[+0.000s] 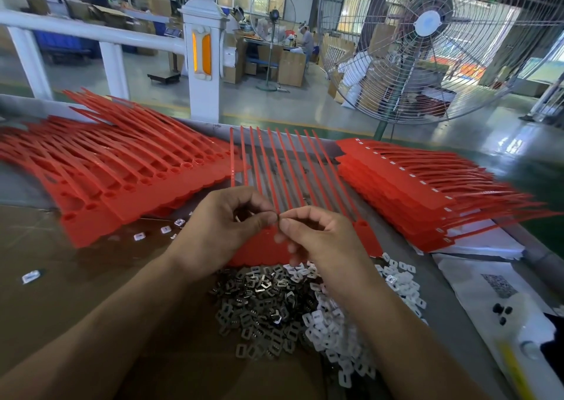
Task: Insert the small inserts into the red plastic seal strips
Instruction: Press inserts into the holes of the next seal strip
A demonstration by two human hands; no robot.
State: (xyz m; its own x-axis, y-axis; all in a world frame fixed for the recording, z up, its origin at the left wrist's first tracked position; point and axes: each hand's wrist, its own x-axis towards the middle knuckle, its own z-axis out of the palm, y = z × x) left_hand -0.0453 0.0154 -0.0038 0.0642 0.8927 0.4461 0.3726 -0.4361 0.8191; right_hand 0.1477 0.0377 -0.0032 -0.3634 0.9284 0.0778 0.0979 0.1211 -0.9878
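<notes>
- Two hands meet over the middle of the counter (61, 292): the left hand (219, 225) and the right hand (317, 237) have curled fingers, their thumb and forefinger tips pinched together at one spot; what they pinch there is too small to tell.
- Directly beneath and beyond the hands lies one flat sheet of red seal strips (274, 167), about ten thin straight tails fanning away from a solid tag band that the hands partly cover.
- Nearer than the hands, between the wrists, sits a heap of small inserts: dull grey metal clips (262, 305) with square openings, too many to count.
- Under the right wrist and to its outer side spreads a second heap of white plastic inserts (329, 332), rounded rectangles with a slot.
- Left of the left hand, a stack of red sheets (116, 167) shows rows of open sockets; a few loose white inserts lie near its edge.
- Right of the right hand, another red stack (427, 192) shows small white squares along its band.
- Beyond the counter stands a large wire-caged fan (427, 39).
</notes>
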